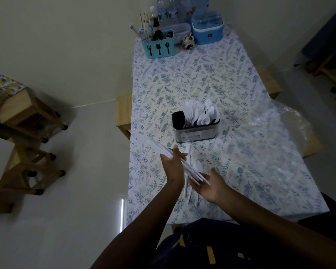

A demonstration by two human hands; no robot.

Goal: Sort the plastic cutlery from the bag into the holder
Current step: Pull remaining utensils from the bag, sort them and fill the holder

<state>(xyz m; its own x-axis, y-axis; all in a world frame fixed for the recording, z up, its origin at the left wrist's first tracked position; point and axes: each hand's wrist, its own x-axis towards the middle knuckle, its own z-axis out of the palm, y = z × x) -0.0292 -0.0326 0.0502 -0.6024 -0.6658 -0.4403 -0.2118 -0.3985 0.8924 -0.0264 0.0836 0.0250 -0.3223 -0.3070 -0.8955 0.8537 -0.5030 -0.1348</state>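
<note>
A bundle of long white plastic knives (188, 168) slants above the near part of the table. My left hand (173, 166) grips the bundle near its upper middle. My right hand (208, 184) lies palm up with straight fingers under the bundle's lower tips. Just beyond stands the black metal holder (196, 133); white spoons and other pieces fill its middle and right compartments, and its left compartment looks dark. A few loose white pieces (191, 193) lie on the cloth below my hands. The clear plastic bag (279, 123) sprawls at the table's right edge.
A floral cloth (211, 74) covers the table. At the far end stand a teal cutlery caddy (158, 46), a blue cooler box (207, 33), bottles and a small jar. Wooden stools (27, 113) stand on the floor to the left.
</note>
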